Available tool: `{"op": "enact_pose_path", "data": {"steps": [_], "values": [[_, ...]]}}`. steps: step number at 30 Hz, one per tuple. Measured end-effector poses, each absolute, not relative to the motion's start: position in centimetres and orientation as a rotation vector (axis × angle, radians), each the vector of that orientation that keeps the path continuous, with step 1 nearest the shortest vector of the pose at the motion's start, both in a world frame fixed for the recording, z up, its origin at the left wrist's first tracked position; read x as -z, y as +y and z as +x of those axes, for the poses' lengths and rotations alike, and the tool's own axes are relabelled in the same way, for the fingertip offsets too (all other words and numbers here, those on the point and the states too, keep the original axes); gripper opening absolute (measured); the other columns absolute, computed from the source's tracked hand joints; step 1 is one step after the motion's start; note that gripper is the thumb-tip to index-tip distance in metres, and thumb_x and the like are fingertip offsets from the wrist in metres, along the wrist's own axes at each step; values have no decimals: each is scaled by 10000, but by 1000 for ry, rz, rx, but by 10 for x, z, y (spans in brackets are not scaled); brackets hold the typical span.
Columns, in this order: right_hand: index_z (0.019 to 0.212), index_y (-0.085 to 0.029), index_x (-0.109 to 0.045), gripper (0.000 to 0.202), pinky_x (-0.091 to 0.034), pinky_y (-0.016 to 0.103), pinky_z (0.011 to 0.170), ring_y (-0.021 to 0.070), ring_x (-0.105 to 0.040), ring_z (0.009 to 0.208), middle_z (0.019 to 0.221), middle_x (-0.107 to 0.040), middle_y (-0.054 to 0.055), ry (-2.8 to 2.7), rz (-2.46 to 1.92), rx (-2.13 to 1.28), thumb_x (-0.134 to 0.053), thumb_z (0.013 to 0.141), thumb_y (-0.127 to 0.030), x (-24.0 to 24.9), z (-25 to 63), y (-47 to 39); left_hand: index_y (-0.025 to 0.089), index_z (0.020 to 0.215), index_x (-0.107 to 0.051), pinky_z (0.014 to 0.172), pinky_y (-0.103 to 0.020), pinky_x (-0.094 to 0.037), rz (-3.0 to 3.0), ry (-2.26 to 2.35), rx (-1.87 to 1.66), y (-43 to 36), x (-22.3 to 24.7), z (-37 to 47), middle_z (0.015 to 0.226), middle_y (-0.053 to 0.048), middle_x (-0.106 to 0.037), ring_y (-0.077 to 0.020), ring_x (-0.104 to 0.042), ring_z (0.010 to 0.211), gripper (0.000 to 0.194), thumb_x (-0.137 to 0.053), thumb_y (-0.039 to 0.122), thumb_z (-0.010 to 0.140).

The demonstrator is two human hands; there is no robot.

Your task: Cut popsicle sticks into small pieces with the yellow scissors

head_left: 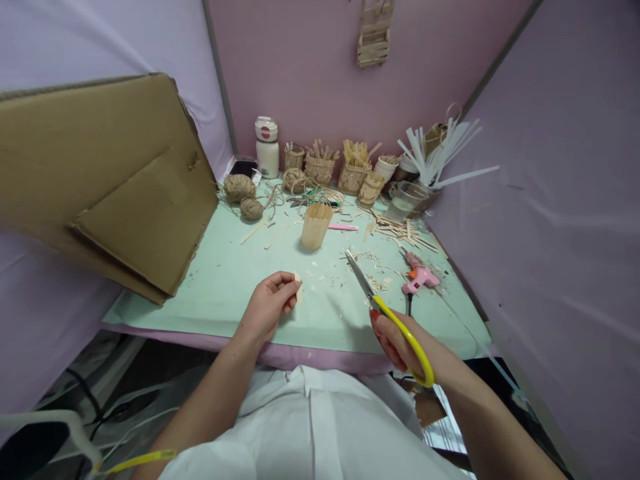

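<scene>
My left hand [274,300] is closed in a pinch on a short, pale wooden strip [299,288] just above the table. In my right hand [407,343] is a pair of scissors [367,283] with one yellow and one red handle, its blades pointing up and to the left, close together. A small cup made of pale wooden strips [316,228] stands upright beyond my hands. Behind it lies a pink pen-like tool [343,227]. Small wood scraps [377,270] are scattered near the scissors.
On the right lies a pink glue gun [421,277] near a heap of thin sticks [400,230]. Clear glue sticks [445,153] stand in a cup. Twine balls [240,189] and stick-filled containers [320,167] line the back. A large cardboard piece [135,187] leans at left.
</scene>
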State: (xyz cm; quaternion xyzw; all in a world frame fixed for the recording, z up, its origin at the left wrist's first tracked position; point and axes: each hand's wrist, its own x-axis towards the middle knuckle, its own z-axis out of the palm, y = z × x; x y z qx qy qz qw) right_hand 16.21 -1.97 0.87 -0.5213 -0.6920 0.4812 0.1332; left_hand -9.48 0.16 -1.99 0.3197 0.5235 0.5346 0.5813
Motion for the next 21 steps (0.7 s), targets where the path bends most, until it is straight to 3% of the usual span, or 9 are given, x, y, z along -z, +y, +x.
{"op": "enact_pose_path", "data": {"steps": [6,10,14,21], "values": [[758,-221,-410,433,-333,260,468,112,-359,429,478,-423,-67,-1854,-1513,-1429,-356,919,-620,4,179,-24,169,745,-590,444,-167,-287,795,1160,-1242,1,19,-82,596,43,-528,-56,-443,511,232,-730,343,681],[739,-220,-412,349,-368,270,499,130,-445,466,498,-449,-53,-1796,-1522,-1279,-467,879,-535,-3,169,-16,162,755,-608,463,-188,-292,975,1011,-1083,9,19,-47,644,20,-567,-67,-441,526,245,-701,385,714],[879,-188,-479,310,-416,280,555,152,-511,564,631,-535,-15,-1605,-1471,-1151,-574,803,-474,-5,162,-3,150,772,-630,499,-209,-301,1114,929,-977,20,20,-10,574,42,-507,-71,-392,510,256,-683,397,727],[786,-217,-403,334,-334,256,492,118,-373,511,588,-401,-62,-1596,-1486,-1079,-496,867,-528,13,176,-12,151,777,-648,620,-228,-362,1190,1012,-1056,27,24,11,681,18,-571,-99,-470,639,195,-643,346,763]]}}
